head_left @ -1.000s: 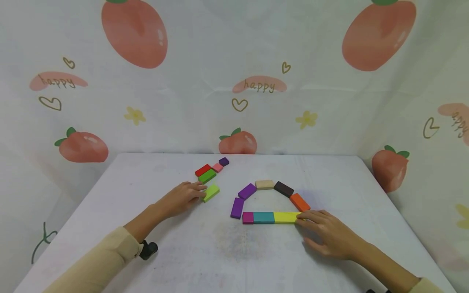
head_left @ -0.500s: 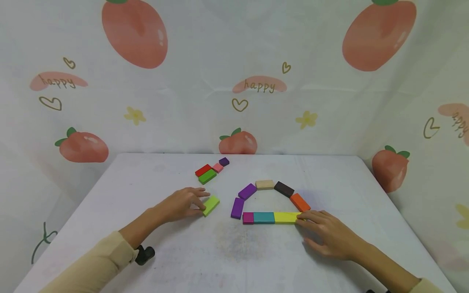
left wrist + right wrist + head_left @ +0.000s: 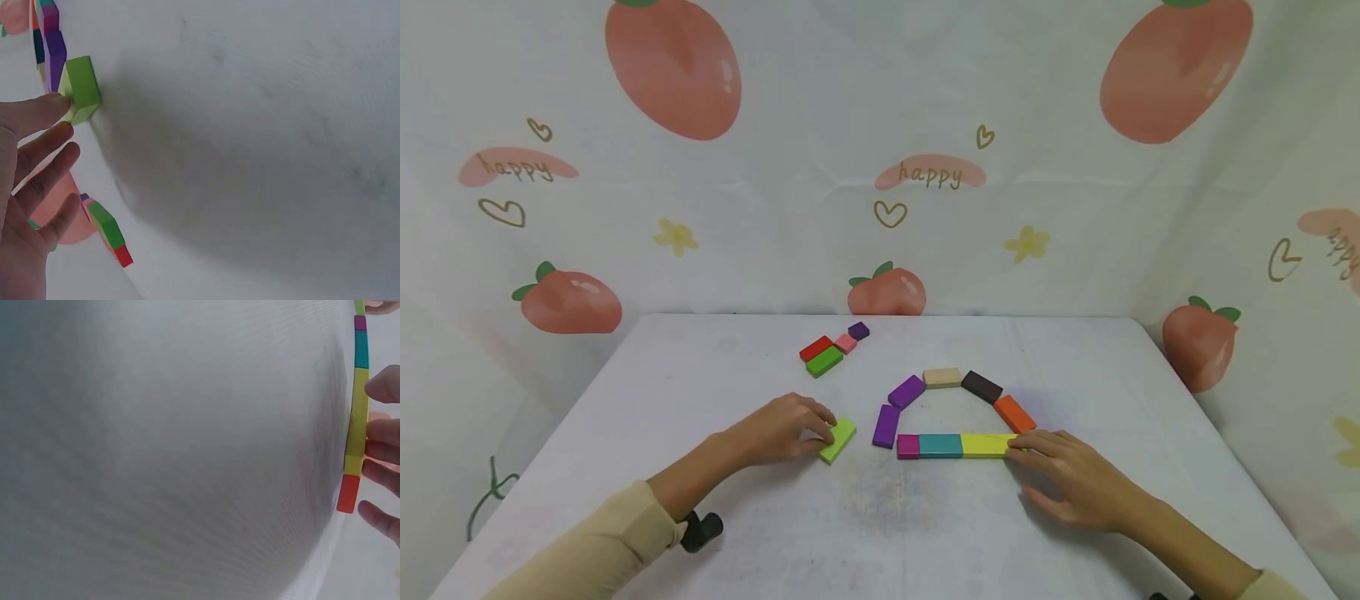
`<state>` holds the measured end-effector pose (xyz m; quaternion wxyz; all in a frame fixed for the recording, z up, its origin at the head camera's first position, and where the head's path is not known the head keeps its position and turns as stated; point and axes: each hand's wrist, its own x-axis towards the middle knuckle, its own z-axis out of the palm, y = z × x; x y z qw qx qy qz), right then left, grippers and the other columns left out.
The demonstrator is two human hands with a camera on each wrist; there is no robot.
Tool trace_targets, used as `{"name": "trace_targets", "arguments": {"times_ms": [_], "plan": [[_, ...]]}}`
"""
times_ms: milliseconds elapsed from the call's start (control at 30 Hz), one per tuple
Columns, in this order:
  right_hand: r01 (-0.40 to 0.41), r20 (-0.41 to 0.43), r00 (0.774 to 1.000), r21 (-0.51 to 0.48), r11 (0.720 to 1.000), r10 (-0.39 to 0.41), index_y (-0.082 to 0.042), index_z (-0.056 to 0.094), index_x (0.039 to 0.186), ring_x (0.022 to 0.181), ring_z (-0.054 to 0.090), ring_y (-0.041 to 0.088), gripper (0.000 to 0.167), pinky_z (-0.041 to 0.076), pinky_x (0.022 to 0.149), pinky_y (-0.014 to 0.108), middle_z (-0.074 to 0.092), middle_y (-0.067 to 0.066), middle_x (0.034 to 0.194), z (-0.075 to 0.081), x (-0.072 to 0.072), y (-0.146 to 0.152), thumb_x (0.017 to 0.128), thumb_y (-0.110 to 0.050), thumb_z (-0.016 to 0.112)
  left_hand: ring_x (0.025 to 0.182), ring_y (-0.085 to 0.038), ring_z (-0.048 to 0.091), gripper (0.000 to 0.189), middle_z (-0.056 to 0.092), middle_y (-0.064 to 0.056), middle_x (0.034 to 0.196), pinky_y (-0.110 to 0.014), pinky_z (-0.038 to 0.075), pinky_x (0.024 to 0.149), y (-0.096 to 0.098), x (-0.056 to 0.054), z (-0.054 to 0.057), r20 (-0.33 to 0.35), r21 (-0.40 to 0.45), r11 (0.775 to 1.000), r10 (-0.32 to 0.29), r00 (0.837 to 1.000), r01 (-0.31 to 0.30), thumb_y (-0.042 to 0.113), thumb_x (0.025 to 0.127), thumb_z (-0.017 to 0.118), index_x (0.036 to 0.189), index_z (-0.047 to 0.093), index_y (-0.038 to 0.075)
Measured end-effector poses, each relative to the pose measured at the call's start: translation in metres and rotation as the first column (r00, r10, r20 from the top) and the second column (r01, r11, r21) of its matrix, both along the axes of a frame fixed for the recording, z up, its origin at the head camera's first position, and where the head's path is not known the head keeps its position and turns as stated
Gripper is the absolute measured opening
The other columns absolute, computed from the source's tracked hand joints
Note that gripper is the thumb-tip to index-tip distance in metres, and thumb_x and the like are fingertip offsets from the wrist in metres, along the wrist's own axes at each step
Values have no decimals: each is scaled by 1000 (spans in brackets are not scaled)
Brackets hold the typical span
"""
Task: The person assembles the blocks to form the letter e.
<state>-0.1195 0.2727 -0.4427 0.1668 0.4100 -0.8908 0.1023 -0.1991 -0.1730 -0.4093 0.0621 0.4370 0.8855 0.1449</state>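
Observation:
My left hand (image 3: pixel 790 427) holds a lime-green wooden block (image 3: pixel 842 435) by its left end, low over the white table. In the left wrist view, the thumb and index fingertip meet that block (image 3: pixel 82 87) while the other fingers spread away. My right hand (image 3: pixel 1071 479) rests with relaxed fingers at the right end of the bottom row, partly covering a yellow block (image 3: pixel 985 446). Left of it in line are a teal block (image 3: pixel 940 446) and a magenta block (image 3: pixel 907 447). A red block (image 3: pixel 348 494) shows at the row's other end in the right wrist view.
An arch rises behind the row: two purple blocks (image 3: pixel 886 427), a beige block (image 3: pixel 942 379), a dark brown block (image 3: pixel 981 387) and an orange block (image 3: pixel 1014 414). Farther back lie a green block (image 3: pixel 824 362), a red block (image 3: pixel 816 348), a pink block (image 3: pixel 846 343) and a dark purple block (image 3: pixel 859 331).
My left hand has brought the lime-green block away from the green one, toward the front and slightly right. My right hand has stayed in place.

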Motion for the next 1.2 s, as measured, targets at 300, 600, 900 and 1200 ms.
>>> {"name": "trace_targets", "arguments": {"times_ms": [300, 600, 900, 1200], "plan": [[7, -8, 1000, 16, 1000, -7, -10, 71, 119, 111, 62, 22, 49, 54, 87, 47, 66, 3, 123, 0, 0, 0, 73, -25, 82, 113, -22, 65, 20, 71, -3, 119, -40, 55, 91, 6, 5, -1, -24, 2, 999, -37, 999, 37, 19, 85, 80, 105, 80, 19], [31, 19, 999, 32, 999, -32, -11, 71, 119, 110, 63, 23, 48, 54, 87, 49, 67, 3, 122, 4, 1, -2, 75, -25, 83, 118, -19, 64, 24, 69, -1, 124, -43, 52, 96, 1, 7, 0, 16, -18, 999, -46, 999, 47, 20, 88, 77, 112, 78, 20], [32, 28, 999, 36, 999, -33, -10, 71, 119, 110, 62, 22, 47, 54, 87, 48, 67, 2, 121, 4, 1, -2, 76, -24, 82, 116, -22, 64, 26, 68, -4, 125, -47, 52, 96, 0, 13, 4, 18, -28, 995, -97, 995, 97, 18, 88, 77, 114, 78, 22], [30, 18, 999, 27, 999, -31, -10, 71, 118, 110, 63, 22, 47, 54, 87, 48, 67, 2, 121, 3, 1, -1, 75, -23, 82, 112, -16, 62, 28, 67, -3, 121, -36, 52, 93, 6, 22, 3, -39, -69, 990, -129, 991, 126, 23, 89, 76, 117, 76, 25]]}}
